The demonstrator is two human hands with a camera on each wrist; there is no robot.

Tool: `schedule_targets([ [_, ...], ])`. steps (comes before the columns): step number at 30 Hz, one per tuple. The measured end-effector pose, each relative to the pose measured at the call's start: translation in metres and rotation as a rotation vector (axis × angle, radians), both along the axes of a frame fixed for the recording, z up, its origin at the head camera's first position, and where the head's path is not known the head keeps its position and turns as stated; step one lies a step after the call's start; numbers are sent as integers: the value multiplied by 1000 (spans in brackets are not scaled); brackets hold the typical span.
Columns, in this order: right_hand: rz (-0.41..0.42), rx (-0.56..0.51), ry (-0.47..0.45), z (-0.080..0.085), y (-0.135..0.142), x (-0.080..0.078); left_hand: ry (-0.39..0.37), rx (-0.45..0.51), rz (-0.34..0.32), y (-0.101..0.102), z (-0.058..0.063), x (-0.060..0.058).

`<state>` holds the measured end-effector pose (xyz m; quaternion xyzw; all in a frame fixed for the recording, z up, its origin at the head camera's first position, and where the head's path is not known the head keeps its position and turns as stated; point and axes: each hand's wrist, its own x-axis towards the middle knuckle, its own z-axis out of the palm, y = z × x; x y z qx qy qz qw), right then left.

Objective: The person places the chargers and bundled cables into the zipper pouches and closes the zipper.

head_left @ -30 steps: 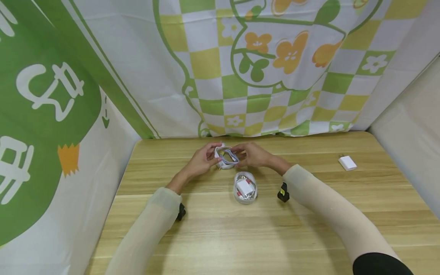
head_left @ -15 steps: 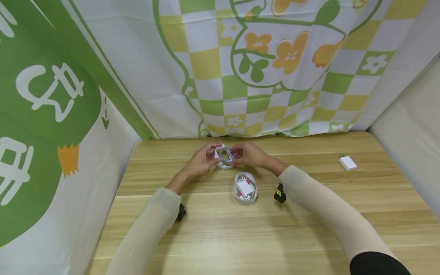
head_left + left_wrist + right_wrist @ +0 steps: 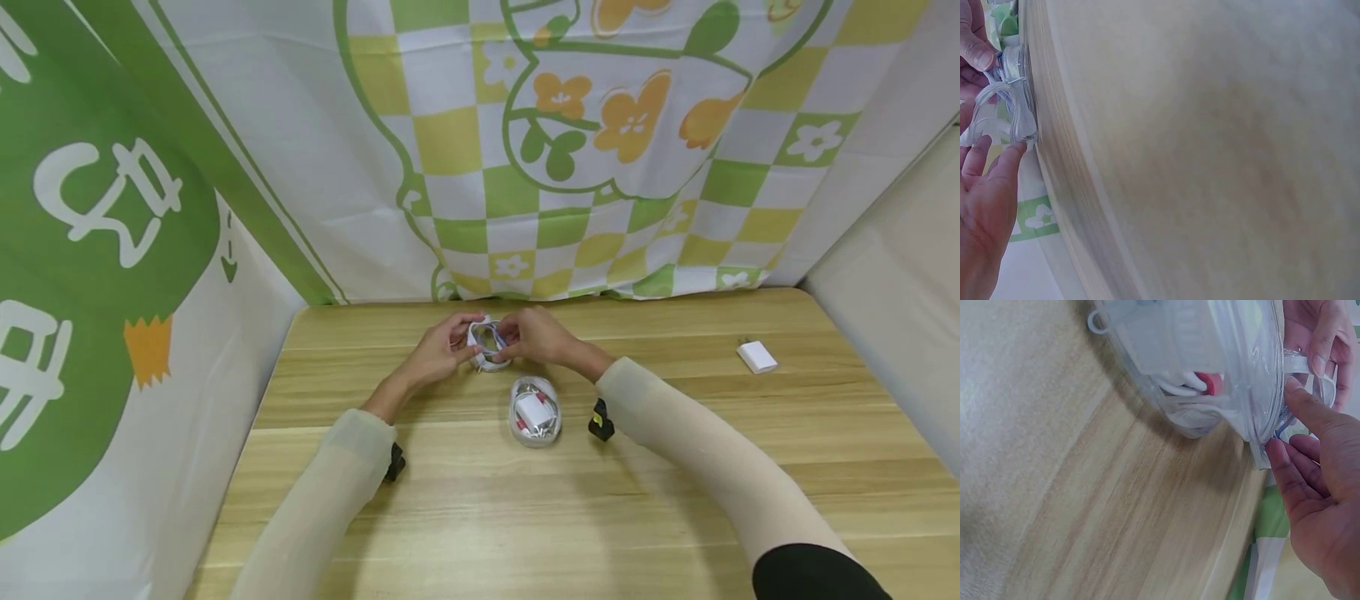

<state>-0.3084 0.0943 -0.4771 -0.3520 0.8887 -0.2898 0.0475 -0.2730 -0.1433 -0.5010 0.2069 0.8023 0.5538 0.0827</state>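
In the head view, a ring of coiled white and bluish cable (image 3: pixel 487 343) is between my hands near the table's far edge. My left hand (image 3: pixel 438 348) grips its left side between thumb and fingers. My right hand (image 3: pixel 546 337) pinches the right side, its fingertips over the loops. The left wrist view shows the coil (image 3: pixel 1017 103) with see-through, shiny edges; whether a clear pouch surrounds it, I cannot tell. Close in front lies an oval clear pouch (image 3: pixel 536 412), holding a white charger plug and a cable with red parts. That clear pouch (image 3: pixel 1185 356) looms large in the right wrist view.
Off to the right on the wooden table (image 3: pixel 465 517) lies a loose white charger plug (image 3: pixel 757 357), its prongs pointing away. Behind the table hangs a printed curtain (image 3: pixel 525 225). A green and white cloth (image 3: pixel 150 292) closes off the left side.
My right hand has moved left, drawing the bluish loops from the right side in over the ring. The left hand has stayed put, and so have the clear pouch and loose plug.
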Motion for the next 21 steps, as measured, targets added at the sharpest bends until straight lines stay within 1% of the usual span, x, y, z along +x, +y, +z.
schedule_targets([
  [5,-2,27,31,2,-6,0,0,-5,2,0,1,1],
  [11,-25,35,36,2,-8,2,30,-21,-17,3,0,0],
  [16,-15,9,-21,0,-4,2,25,-19,-10,4,0,0],
  [21,49,-5,-101,2,4,-2,19,-34,-5,3,2,1],
])
